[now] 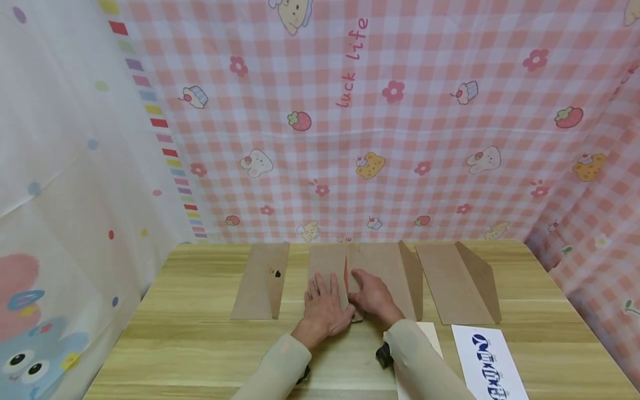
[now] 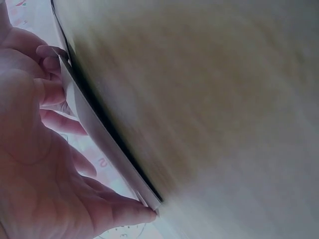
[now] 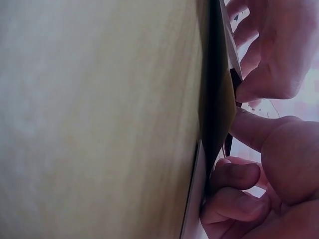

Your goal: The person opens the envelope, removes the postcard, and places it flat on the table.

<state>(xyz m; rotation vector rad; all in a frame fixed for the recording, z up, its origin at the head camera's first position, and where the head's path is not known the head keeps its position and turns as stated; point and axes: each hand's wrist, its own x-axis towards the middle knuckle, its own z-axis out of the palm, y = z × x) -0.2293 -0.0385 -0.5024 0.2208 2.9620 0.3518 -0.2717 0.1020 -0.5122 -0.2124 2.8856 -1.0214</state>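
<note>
A brown kraft-paper envelope [image 1: 326, 261] lies under both hands near the middle of the table, a strip of orange-red [image 1: 345, 272] showing along its right-hand mouth. My left hand [image 1: 325, 311] rests palm down on the envelope body, fingers spread and fairly straight, thumb toward the mouth. At that mouth my right hand [image 1: 375, 294] holds the flap [image 3: 227, 107] with bent fingers. In the right wrist view its thumb [image 3: 251, 129] meets the flap's tip while other fingers curl close below. The left wrist view shows the left hand [image 2: 45, 149] along the envelope's edge.
To the left lies another kraft envelope [image 1: 255, 283] with a small dark mark. Two more, with flaps spread, lie on the right: one envelope [image 1: 385, 266] close by, another envelope [image 1: 455, 283] farther. A blue-printed white card [image 1: 475, 355] and a cream sheet [image 1: 431, 333] lie in front.
</note>
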